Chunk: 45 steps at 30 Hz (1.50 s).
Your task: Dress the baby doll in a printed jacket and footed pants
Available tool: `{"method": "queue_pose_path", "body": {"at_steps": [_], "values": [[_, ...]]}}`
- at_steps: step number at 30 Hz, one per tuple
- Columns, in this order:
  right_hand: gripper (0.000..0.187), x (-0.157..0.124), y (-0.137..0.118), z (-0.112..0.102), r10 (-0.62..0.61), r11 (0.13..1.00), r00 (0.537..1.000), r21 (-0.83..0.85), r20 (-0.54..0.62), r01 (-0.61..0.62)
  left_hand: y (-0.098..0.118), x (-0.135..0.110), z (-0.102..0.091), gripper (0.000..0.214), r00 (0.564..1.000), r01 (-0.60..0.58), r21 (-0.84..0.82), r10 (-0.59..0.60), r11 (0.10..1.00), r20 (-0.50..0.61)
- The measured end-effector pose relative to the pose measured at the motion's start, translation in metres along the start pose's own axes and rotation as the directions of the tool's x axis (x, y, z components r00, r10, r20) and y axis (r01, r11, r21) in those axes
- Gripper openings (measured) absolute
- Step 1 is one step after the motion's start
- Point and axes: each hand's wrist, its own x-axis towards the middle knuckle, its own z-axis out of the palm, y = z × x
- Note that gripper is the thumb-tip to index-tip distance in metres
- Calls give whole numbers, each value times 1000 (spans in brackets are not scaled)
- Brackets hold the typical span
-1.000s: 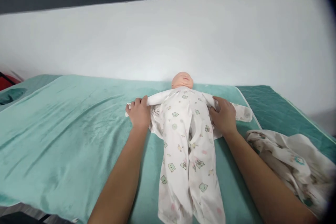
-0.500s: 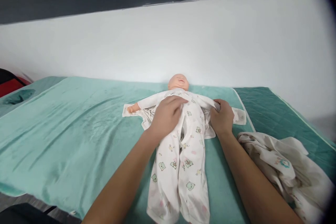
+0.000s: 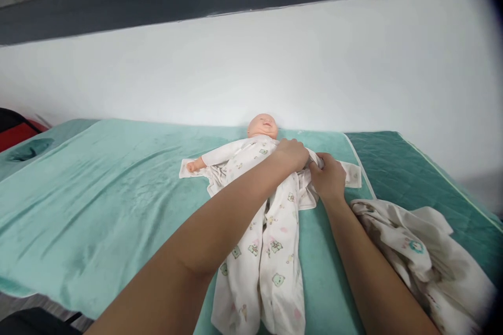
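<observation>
A baby doll [image 3: 263, 125] lies on its back, head toward the wall, in a white romper [image 3: 275, 251] printed with green bears and small pink marks. My right hand [image 3: 329, 175] pinches the sleeve on the doll's right-hand side in view. Beside it, my left hand [image 3: 293, 154] reaches across the doll's chest, with its fingers curled on the same sleeve near the shoulder; the fingertips are partly hidden. Under the doll a second white garment [image 3: 352, 174] lies spread, its sleeves out to both sides. The doll's other hand [image 3: 195, 164] shows past its cuff.
The doll lies on a light green sheet [image 3: 118, 193] over a bed, with a darker green quilted cover [image 3: 393, 167] at right. A crumpled white cloth [image 3: 424, 251] sits near my right forearm. Behind stands a white wall [image 3: 236, 68]. A red and black object [image 3: 18, 131] is at far left.
My left hand has moved right across the doll's chest to the sleeve beside my right hand. My right hand keeps its pinch on the sleeve.
</observation>
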Motion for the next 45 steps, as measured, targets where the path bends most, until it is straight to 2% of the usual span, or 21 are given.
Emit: {"method": "queue_pose_path", "body": {"at_steps": [4, 8, 11, 16, 23, 28, 35, 42, 45], "values": [[39, 1, -1, -1, -4, 1000, 1000, -10, 2, 4, 1, 25, 6, 37, 997, 33, 2, -33, 999, 65], [40, 2, 0, -1, 3, 1000, 1000, -7, 14, -3, -4, 40, 9, 36, 995, -11, 1, 11, 1000, 103], [40, 3, -1, -1, 29, 1000, 999, 5, 15, -29, -9, 38, 13, 35, 996, -69, 0, 69, 998, 61], [38, 5, -2, -1, 72, 997, 997, 23, 2, -72, -8, 30, 19, 33, 983, -164, -17, 162, 986, -89], [37, 7, 6, 0, 52, 997, 999, 49, -1, -52, 0, 33, 16, 30, 990, -131, 33, 132, 991, -45], [32, 7, 8, -5, 93, 982, 995, 166, -34, -87, -11, 19, 5, 32, 981, -170, 134, 180, 976, -70], [27, 8, 10, -8, 219, 908, 972, 382, -83, -172, -31, -4, -12, 33, 977, -152, 241, 183, 959, -110], [26, 13, 17, -5, 328, 755, 945, 599, 4, -265, -44, -26, -18, 32, 981, -97, 270, 137, 958, -135], [26, 14, 15, -7, 359, 650, 931, 696, 70, -304, -48, -32, -20, 30, 982, -89, 263, 128, 961, -138]]}}
